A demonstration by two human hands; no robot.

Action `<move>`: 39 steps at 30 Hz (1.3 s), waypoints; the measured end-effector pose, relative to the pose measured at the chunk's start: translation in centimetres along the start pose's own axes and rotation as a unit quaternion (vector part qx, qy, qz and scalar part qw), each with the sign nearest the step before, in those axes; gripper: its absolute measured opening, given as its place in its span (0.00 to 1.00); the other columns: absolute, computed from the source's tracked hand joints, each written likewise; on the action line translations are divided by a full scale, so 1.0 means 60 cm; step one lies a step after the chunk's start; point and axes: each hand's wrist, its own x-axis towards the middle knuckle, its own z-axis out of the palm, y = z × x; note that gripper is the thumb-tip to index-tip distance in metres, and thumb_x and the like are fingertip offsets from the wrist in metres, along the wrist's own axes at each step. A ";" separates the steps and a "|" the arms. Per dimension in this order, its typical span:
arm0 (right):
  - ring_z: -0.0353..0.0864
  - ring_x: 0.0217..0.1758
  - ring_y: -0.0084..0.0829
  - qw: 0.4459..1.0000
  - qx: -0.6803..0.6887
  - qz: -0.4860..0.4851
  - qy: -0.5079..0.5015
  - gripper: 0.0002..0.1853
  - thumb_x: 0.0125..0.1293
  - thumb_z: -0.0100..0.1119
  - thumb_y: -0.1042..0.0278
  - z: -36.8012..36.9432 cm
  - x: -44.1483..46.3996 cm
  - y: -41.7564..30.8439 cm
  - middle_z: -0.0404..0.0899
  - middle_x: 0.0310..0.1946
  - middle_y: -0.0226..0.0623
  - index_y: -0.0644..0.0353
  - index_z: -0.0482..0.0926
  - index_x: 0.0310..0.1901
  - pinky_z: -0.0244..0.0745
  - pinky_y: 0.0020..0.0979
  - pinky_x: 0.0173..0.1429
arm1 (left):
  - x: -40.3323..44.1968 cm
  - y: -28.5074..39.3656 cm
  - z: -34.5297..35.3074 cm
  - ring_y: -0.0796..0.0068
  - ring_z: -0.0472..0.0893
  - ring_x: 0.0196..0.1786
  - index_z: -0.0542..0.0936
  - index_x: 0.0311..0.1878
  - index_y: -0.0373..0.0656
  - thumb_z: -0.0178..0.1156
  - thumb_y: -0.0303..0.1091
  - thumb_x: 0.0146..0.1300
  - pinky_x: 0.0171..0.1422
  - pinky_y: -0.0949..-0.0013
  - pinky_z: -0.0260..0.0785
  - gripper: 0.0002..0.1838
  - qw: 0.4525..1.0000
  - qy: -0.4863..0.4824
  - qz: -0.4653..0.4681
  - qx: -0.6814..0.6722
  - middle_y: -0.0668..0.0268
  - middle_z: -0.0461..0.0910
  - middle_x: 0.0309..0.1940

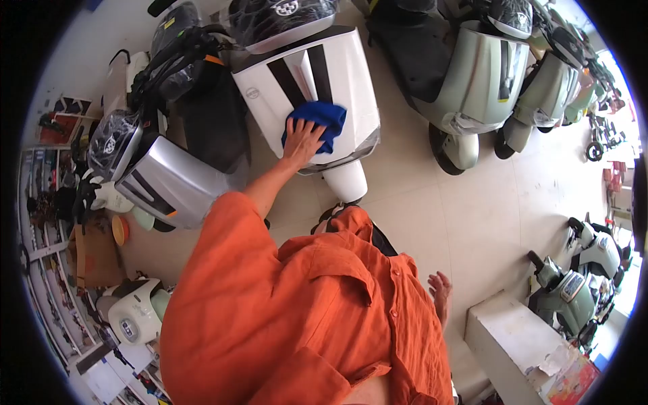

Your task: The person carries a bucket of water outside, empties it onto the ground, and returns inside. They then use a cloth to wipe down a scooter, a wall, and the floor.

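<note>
My left hand (302, 143) presses on a blue cloth (328, 121), its fingers spread over the cloth's left part. The bunched cloth lies against the lower front panel of a white scooter (352, 81) with two black stripes, at the top centre. My palm is turned away from view. Beside my body at the right, my right hand (440, 287) hangs over the floor, touching nothing, with its fingers apart and a little bent.
A silver scooter (185, 177) stands left of the white one, and a pale green scooter (472, 88) stands to its right. More scooters line the upper right. A white box-like stand (503, 331) is at the lower right, shelves (50, 253) at the left.
</note>
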 end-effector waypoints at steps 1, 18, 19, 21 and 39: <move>0.76 0.44 0.32 1.000 0.019 0.000 -0.003 0.23 0.62 0.50 0.59 0.001 -0.004 0.030 0.77 0.43 0.40 0.63 0.66 0.55 0.69 0.33 0.46 | -0.014 0.001 0.009 0.60 0.64 0.50 0.72 0.50 0.53 0.60 0.44 0.49 0.59 0.45 0.49 0.23 1.000 0.004 0.013 -0.004 0.64 0.67 0.42; 0.76 0.46 0.32 0.999 -0.002 0.012 -0.030 0.27 0.60 0.52 0.55 0.043 -0.040 0.104 0.77 0.43 0.40 0.67 0.65 0.56 0.72 0.30 0.43 | 0.065 0.011 -0.006 0.57 0.65 0.49 0.73 0.45 0.49 0.57 0.45 0.51 0.61 0.45 0.48 0.19 0.998 0.025 -0.054 0.009 0.60 0.69 0.41; 0.77 0.44 0.31 0.999 0.031 0.007 -0.025 0.27 0.61 0.52 0.55 0.048 -0.037 0.100 0.77 0.43 0.40 0.66 0.65 0.56 0.72 0.29 0.43 | 0.055 0.016 0.005 0.60 0.66 0.50 0.73 0.45 0.50 0.58 0.44 0.50 0.62 0.47 0.47 0.19 0.999 -0.034 0.011 0.011 0.62 0.69 0.42; 0.77 0.41 0.28 0.999 0.035 0.028 0.003 0.24 0.62 0.51 0.57 0.057 -0.040 0.087 0.77 0.42 0.39 0.65 0.66 0.55 0.71 0.26 0.40 | 0.067 0.012 0.008 0.62 0.66 0.49 0.74 0.43 0.49 0.59 0.43 0.48 0.62 0.49 0.48 0.18 0.997 -0.003 0.083 -0.001 0.63 0.70 0.41; 0.77 0.39 0.26 0.994 0.076 0.072 0.035 0.21 0.62 0.50 0.61 0.093 -0.061 0.132 0.78 0.39 0.38 0.65 0.68 0.53 0.70 0.25 0.40 | 0.273 0.050 0.008 0.65 0.66 0.49 0.77 0.34 0.49 0.56 0.41 0.46 0.64 0.56 0.47 0.12 0.971 0.020 0.233 0.056 0.65 0.72 0.37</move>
